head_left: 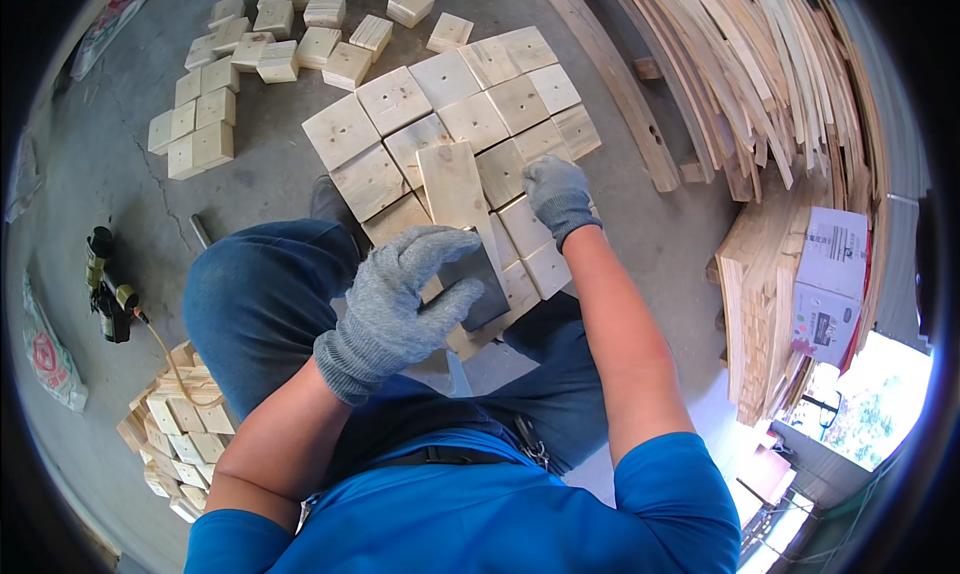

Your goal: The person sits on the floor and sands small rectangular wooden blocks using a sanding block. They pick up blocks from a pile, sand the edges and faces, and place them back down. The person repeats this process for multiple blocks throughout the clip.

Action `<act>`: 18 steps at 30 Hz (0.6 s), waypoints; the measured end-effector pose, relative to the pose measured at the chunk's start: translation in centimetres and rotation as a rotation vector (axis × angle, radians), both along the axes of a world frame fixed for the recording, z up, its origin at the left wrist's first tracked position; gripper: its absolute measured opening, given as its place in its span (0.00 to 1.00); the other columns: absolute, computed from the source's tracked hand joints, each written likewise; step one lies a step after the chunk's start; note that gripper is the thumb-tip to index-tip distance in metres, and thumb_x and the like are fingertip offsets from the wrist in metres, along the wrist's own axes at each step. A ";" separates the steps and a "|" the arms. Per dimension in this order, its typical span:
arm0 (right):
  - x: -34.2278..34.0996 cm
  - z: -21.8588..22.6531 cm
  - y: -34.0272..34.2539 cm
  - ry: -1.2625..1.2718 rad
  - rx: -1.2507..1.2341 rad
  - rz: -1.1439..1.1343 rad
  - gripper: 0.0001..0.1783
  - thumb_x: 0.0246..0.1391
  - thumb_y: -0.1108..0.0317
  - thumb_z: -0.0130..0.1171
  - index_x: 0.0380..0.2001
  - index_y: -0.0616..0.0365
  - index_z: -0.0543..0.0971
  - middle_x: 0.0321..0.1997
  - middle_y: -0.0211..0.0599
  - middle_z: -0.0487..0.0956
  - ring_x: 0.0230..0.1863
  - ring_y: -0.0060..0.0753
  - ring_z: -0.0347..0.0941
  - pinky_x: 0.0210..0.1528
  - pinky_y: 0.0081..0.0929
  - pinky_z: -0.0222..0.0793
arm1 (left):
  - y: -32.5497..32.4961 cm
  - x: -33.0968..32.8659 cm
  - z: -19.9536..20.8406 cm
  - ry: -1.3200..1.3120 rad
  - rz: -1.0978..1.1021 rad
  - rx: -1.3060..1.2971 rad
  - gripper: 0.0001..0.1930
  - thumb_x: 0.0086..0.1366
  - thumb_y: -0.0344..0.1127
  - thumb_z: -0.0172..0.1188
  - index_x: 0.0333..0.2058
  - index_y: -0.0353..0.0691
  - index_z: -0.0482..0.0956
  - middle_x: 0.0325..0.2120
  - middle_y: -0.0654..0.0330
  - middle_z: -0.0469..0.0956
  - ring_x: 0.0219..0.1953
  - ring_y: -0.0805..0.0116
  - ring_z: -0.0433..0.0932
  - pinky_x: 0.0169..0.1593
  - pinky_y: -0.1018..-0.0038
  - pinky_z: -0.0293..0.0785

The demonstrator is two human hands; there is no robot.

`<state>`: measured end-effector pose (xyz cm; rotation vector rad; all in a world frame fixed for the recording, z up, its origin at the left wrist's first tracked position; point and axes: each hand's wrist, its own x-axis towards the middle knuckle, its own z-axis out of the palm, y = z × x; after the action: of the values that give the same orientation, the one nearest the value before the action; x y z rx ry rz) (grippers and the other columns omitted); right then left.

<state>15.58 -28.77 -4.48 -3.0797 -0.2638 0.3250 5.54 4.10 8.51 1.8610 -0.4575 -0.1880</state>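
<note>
My left hand (pixel 400 299), in a grey knit glove, has its fingers and thumb apart beside a dark flat piece (pixel 480 284), which it partly hides; I cannot tell if they touch. A pale wooden board (pixel 452 184) lies over the tightly set wooden blocks (pixel 395 101) in front of me. On the right side of these blocks is my right hand (pixel 557 189), also gloved, with fingers curled closed. What it holds, if anything, is hidden. Small dark marks dot the tops of several blocks.
Loose wooden blocks (pixel 275 16) lie on the floor at far left. A nail-gun-like tool (pixel 108 289) with a hose lies left, above a block pile (pixel 185 434). Long wooden strips (pixel 740 54) and a cardboard box (pixel 830 284) stand right.
</note>
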 end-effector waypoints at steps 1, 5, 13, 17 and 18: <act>0.2 0.0 0.2 0.005 0.016 -0.008 0.11 0.59 0.60 0.61 0.35 0.48 0.90 0.41 0.47 0.87 0.45 0.54 0.85 0.52 0.48 0.81 | 0.0 0.0 0.0 0.010 0.002 0.005 0.23 0.64 0.39 0.75 0.57 0.44 0.84 0.50 0.52 0.86 0.51 0.54 0.88 0.57 0.62 0.84; 1.1 -0.2 0.4 0.047 0.004 -0.068 0.10 0.59 0.61 0.61 0.33 0.48 0.90 0.39 0.47 0.87 0.44 0.54 0.86 0.50 0.49 0.82 | 0.0 -0.1 -0.4 0.000 -0.016 0.029 0.23 0.65 0.39 0.75 0.57 0.44 0.84 0.50 0.52 0.85 0.51 0.54 0.88 0.57 0.62 0.84; 0.7 -2.6 0.7 -0.109 -0.100 -0.090 0.09 0.58 0.63 0.61 0.31 0.53 0.87 0.38 0.49 0.88 0.43 0.55 0.86 0.47 0.50 0.82 | 0.2 0.1 0.0 0.018 -0.016 0.010 0.23 0.65 0.39 0.75 0.57 0.43 0.84 0.50 0.51 0.85 0.52 0.55 0.88 0.57 0.63 0.83; 0.6 -1.4 -0.7 -0.059 -0.084 -0.020 0.10 0.60 0.63 0.59 0.35 0.55 0.85 0.40 0.50 0.87 0.44 0.56 0.86 0.47 0.52 0.82 | 0.4 0.1 0.3 0.016 -0.021 -0.015 0.23 0.66 0.39 0.74 0.57 0.43 0.83 0.50 0.51 0.85 0.52 0.54 0.87 0.58 0.62 0.83; 0.5 -1.1 -1.9 -0.090 -0.101 -0.030 0.09 0.60 0.63 0.59 0.35 0.54 0.85 0.40 0.50 0.87 0.44 0.56 0.86 0.46 0.52 0.82 | 0.4 0.1 0.4 0.019 -0.025 -0.008 0.22 0.66 0.39 0.74 0.57 0.42 0.83 0.50 0.51 0.85 0.52 0.53 0.87 0.58 0.62 0.83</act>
<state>16.09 -30.69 -5.59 -3.1995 -0.2091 0.2049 5.62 4.53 8.93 1.8447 -0.4672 -0.2203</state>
